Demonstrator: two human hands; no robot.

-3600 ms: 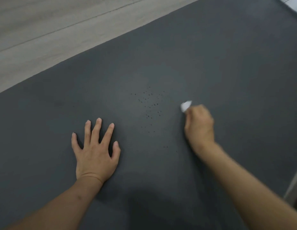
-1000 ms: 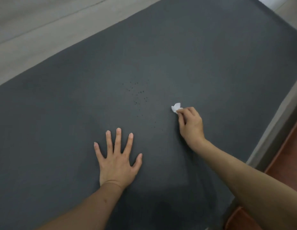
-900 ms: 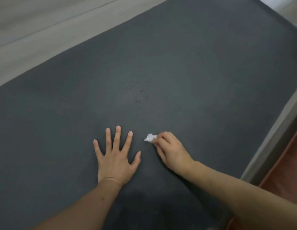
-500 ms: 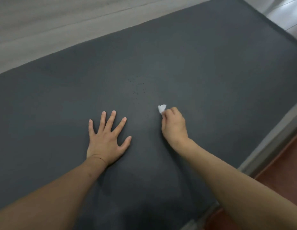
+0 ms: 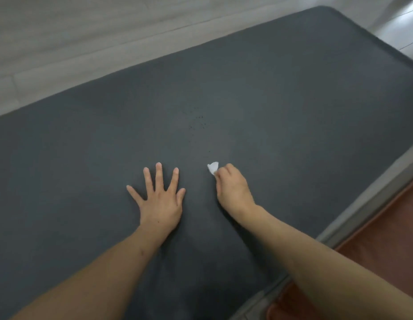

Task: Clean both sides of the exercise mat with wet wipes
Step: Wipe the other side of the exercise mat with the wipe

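Observation:
A dark grey exercise mat [image 5: 281, 93] lies flat on the floor and fills most of the view. My left hand [image 5: 159, 199] presses flat on it, fingers spread and straight. To its right, my right hand [image 5: 233, 190] holds a small crumpled white wet wipe [image 5: 212, 167] against the mat; only a tip of the wipe shows past the curled fingers. A cluster of small dark specks [image 5: 197, 122] dots the mat just beyond the wipe.
Pale wood-look floor [image 5: 85, 38] runs along the mat's far edge. On the right a light grey strip [image 5: 367, 204] borders the mat, with a reddish-brown surface [image 5: 390, 239] beyond it. The mat's rounded far corner [image 5: 328, 10] is at the upper right.
My right hand has swept the wipe back and forth below the specks, ending close to my left hand. The left hand stays flat on the mat. The view has tilted up, showing the mat's far corner.

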